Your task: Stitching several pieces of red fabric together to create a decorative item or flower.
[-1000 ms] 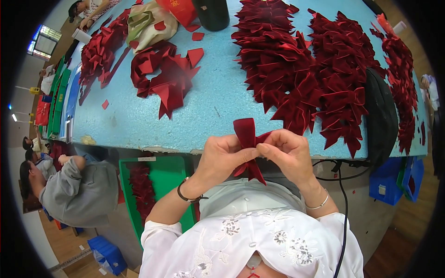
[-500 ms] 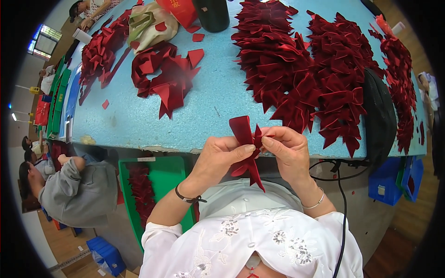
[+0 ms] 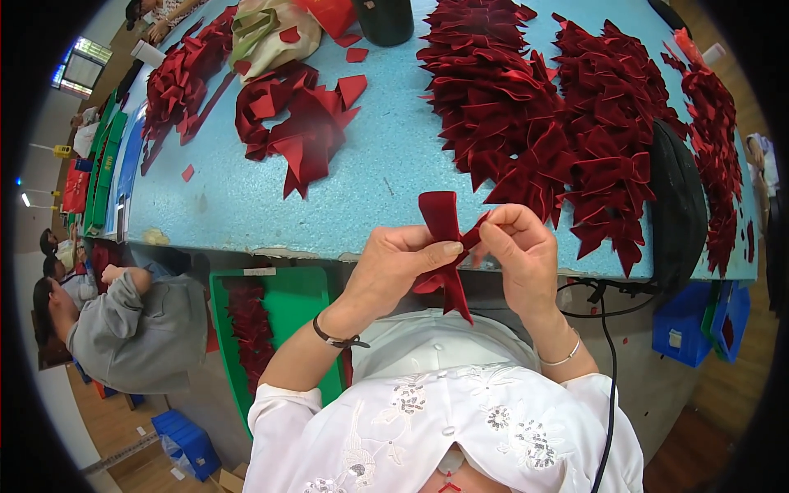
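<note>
Between my hands, at the near edge of the blue table (image 3: 386, 215), is a dark red velvet bow (image 3: 440, 215) with one loop up and tails hanging down. My left hand (image 3: 400, 261) is closed on its middle, thumb laid across the front. My right hand (image 3: 519, 246) pinches a short velvet end that sticks out from the bow's right side. Beyond my hands, rows of finished-looking red velvet bows (image 3: 485, 107) overlap one another. Loose red velvet strips (image 3: 308, 140) lie in a tangle to the left of them.
A black bag (image 3: 678, 205) stands at the table's right edge, its cable hanging down. A green crate (image 3: 308, 300) with red bows sits below at left. A dark cylinder (image 3: 386, 20) and cloth bag (image 3: 275, 37) are at the back. A person in grey (image 3: 140, 329) sits at left.
The bow has turned a little more upright. My right hand has moved slightly up and right, drawing the short velvet end outward, while my left hand keeps its hold.
</note>
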Demonstrator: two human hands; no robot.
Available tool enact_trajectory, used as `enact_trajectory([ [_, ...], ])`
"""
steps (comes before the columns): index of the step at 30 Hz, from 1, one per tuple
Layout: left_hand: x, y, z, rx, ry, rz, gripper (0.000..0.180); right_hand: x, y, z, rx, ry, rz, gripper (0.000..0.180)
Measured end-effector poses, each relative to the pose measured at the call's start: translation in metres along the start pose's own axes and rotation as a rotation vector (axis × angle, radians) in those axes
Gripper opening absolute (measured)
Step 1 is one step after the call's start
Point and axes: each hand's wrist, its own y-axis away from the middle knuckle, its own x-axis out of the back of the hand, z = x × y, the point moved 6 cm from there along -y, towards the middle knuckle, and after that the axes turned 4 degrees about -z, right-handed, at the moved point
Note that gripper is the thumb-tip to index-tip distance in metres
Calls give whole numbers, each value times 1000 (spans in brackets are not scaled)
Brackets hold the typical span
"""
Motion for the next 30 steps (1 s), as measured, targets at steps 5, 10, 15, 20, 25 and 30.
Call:
enact_trajectory([
  [5,-5,2,10,111,-143,-48,24,0,0,-2,-71,253,-29,9],
  [10,9,10,4,-2,316,-60,36,11,-3,-10,49,99,38,11],
  [15,1,24,8,-258,112,-3,41,13,-5,-8,70,59,64,12],
  [20,4,24,6,-483,23,201,43,4,2,-8,97,135,49,11],
  [25,0,23,12,-657,60,356,40,-2,10,-2,121,74,39,8],
  [30,5,16,9,-713,0,441,35,-4,9,-1,118,-16,65,9],
])
